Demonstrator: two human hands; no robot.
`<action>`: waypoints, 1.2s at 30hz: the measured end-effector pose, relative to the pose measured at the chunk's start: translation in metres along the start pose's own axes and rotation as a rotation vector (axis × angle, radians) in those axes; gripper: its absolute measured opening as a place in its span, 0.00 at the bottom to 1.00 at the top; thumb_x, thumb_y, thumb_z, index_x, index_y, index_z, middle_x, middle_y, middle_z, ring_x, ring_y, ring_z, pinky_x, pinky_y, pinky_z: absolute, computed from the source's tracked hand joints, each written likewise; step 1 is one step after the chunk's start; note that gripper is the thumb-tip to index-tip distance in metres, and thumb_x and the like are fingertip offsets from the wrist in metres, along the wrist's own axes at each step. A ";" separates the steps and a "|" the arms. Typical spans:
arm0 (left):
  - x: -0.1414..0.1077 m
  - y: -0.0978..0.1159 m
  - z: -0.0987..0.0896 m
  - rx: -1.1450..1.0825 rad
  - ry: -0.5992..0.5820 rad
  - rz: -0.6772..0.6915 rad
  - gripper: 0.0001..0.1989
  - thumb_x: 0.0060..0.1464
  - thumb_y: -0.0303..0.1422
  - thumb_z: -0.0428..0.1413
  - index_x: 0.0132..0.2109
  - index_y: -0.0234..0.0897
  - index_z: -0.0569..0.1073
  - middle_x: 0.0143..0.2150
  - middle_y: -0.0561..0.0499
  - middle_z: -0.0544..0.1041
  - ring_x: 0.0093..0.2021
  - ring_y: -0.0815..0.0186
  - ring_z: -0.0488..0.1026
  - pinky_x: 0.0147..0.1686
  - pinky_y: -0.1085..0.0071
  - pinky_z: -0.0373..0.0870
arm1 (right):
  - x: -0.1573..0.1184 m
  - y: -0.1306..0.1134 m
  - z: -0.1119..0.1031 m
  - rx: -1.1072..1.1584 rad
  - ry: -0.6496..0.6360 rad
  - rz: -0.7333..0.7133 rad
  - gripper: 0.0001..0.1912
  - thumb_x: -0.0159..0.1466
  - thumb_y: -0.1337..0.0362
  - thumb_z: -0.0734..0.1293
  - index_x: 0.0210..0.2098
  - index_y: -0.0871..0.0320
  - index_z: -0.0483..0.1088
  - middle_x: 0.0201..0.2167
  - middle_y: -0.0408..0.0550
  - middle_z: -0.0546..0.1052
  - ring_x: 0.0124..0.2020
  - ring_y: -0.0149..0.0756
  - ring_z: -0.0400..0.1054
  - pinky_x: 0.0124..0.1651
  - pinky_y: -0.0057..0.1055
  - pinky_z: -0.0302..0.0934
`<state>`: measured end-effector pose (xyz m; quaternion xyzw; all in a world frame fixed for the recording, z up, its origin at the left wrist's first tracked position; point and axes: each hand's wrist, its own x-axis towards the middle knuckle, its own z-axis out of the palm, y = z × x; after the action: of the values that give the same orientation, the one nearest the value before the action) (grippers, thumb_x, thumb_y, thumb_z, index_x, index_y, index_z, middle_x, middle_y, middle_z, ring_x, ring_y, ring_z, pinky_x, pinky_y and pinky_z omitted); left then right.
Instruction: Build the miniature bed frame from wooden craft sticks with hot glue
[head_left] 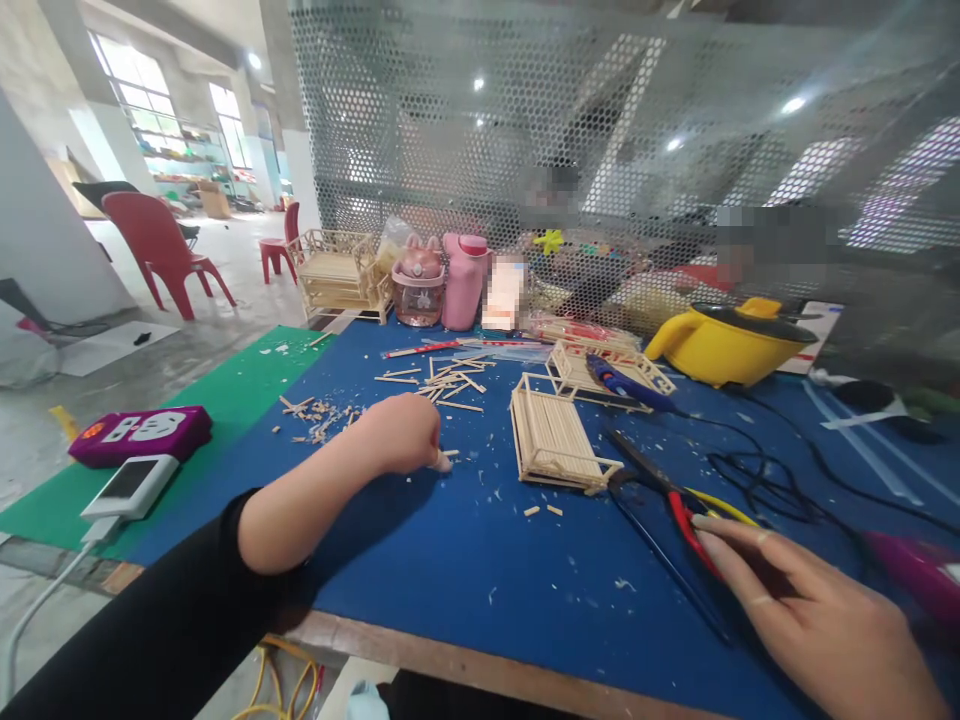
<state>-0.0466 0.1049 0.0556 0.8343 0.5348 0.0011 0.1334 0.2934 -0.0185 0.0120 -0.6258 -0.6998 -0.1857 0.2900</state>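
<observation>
My left hand (409, 432) is closed in a pinch low over the blue mat, its fingertips at a short wooden stick piece (450, 454). My right hand (817, 600) has thumb and fingers on the red handle of dark-bladed scissors (686, 525), whose blades point toward the far left. Between the hands stands a small bed-like frame of wooden sticks (555, 435), with two short stick pieces (543, 510) in front of it. Behind it is a second stick frame (600, 375), with a blue hot glue gun (630, 385) resting across it.
Loose sticks (454, 380) and offcuts (319, 418) lie beyond my left hand. A yellow pot (727, 345), pink bottle (465, 280) and larger stick model (341, 272) stand along the back. A black cord (757, 480) coils at right; a purple device (142, 435) lies left.
</observation>
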 end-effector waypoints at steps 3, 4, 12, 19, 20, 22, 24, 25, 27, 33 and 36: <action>0.016 -0.008 0.009 -0.007 0.045 -0.051 0.14 0.44 0.45 0.61 0.31 0.39 0.80 0.32 0.45 0.80 0.33 0.56 0.76 0.28 0.69 0.65 | -0.009 0.007 0.006 0.002 0.014 0.023 0.12 0.61 0.48 0.62 0.35 0.44 0.74 0.32 0.46 0.82 0.24 0.46 0.75 0.27 0.40 0.69; 0.019 -0.009 0.012 -0.007 0.070 -0.068 0.15 0.45 0.46 0.60 0.33 0.39 0.79 0.33 0.45 0.80 0.35 0.56 0.76 0.29 0.69 0.66 | -0.012 0.008 0.008 -0.006 0.018 0.024 0.13 0.61 0.47 0.62 0.36 0.45 0.75 0.33 0.46 0.82 0.24 0.44 0.76 0.28 0.40 0.70; 0.018 -0.036 0.000 0.086 0.167 -0.209 0.15 0.50 0.43 0.54 0.37 0.37 0.78 0.37 0.42 0.80 0.38 0.55 0.75 0.34 0.69 0.65 | -0.022 0.010 0.012 0.010 0.054 0.002 0.13 0.64 0.54 0.62 0.39 0.53 0.74 0.36 0.46 0.81 0.37 0.41 0.77 0.40 0.34 0.69; 0.017 -0.051 -0.005 0.121 0.058 -0.171 0.07 0.43 0.32 0.56 0.29 0.41 0.80 0.30 0.50 0.81 0.31 0.64 0.74 0.30 0.74 0.62 | -0.022 0.011 0.013 -0.057 0.044 0.008 0.19 0.65 0.48 0.58 0.40 0.52 0.74 0.36 0.46 0.81 0.32 0.42 0.77 0.32 0.36 0.68; 0.017 -0.050 -0.004 0.119 0.062 -0.164 0.08 0.44 0.31 0.56 0.30 0.41 0.80 0.31 0.50 0.81 0.32 0.64 0.74 0.30 0.74 0.63 | -0.022 0.011 0.013 -0.066 0.044 0.001 0.20 0.65 0.47 0.57 0.40 0.52 0.73 0.35 0.46 0.81 0.31 0.41 0.77 0.30 0.36 0.68; 0.017 -0.051 -0.003 0.112 0.071 -0.154 0.10 0.45 0.31 0.55 0.32 0.40 0.81 0.33 0.49 0.82 0.33 0.64 0.74 0.32 0.73 0.64 | -0.020 0.011 0.014 -0.074 0.034 -0.013 0.21 0.64 0.45 0.56 0.39 0.51 0.74 0.34 0.46 0.81 0.29 0.41 0.76 0.28 0.36 0.68; 0.018 -0.053 -0.003 0.102 0.083 -0.155 0.12 0.46 0.31 0.54 0.35 0.39 0.81 0.35 0.47 0.82 0.35 0.63 0.75 0.34 0.73 0.64 | -0.019 0.011 0.013 -0.074 0.028 -0.014 0.22 0.64 0.45 0.56 0.39 0.51 0.74 0.34 0.46 0.81 0.28 0.41 0.76 0.28 0.36 0.68; 0.019 -0.055 -0.003 0.097 0.093 -0.159 0.13 0.47 0.31 0.53 0.37 0.38 0.81 0.37 0.47 0.82 0.37 0.63 0.75 0.35 0.73 0.65 | -0.019 0.011 0.013 -0.074 0.027 -0.010 0.22 0.64 0.44 0.56 0.39 0.51 0.74 0.33 0.46 0.81 0.28 0.42 0.76 0.27 0.36 0.68; 0.019 -0.059 -0.004 0.087 0.106 -0.166 0.14 0.49 0.30 0.52 0.40 0.37 0.80 0.40 0.45 0.81 0.39 0.62 0.75 0.36 0.72 0.65 | -0.019 0.011 0.013 -0.071 0.027 -0.003 0.23 0.64 0.44 0.55 0.39 0.51 0.74 0.33 0.46 0.81 0.27 0.42 0.76 0.26 0.36 0.67; 0.018 -0.057 -0.002 0.035 0.056 -0.100 0.10 0.46 0.34 0.57 0.35 0.39 0.80 0.35 0.48 0.82 0.35 0.63 0.75 0.32 0.73 0.64 | -0.018 0.012 0.014 -0.051 0.036 0.010 0.23 0.62 0.43 0.56 0.38 0.50 0.74 0.33 0.45 0.81 0.29 0.44 0.77 0.25 0.37 0.68; 0.016 -0.048 0.003 -0.031 0.062 -0.029 0.10 0.49 0.36 0.55 0.37 0.39 0.79 0.36 0.50 0.82 0.35 0.65 0.75 0.32 0.75 0.65 | -0.021 0.019 0.015 -0.053 0.050 0.009 0.22 0.62 0.43 0.57 0.38 0.50 0.75 0.34 0.45 0.82 0.28 0.43 0.77 0.23 0.35 0.68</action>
<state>-0.0815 0.1375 0.0394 0.8238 0.5508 0.0334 0.1296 0.3104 -0.0225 -0.0151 -0.6317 -0.6843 -0.2183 0.2915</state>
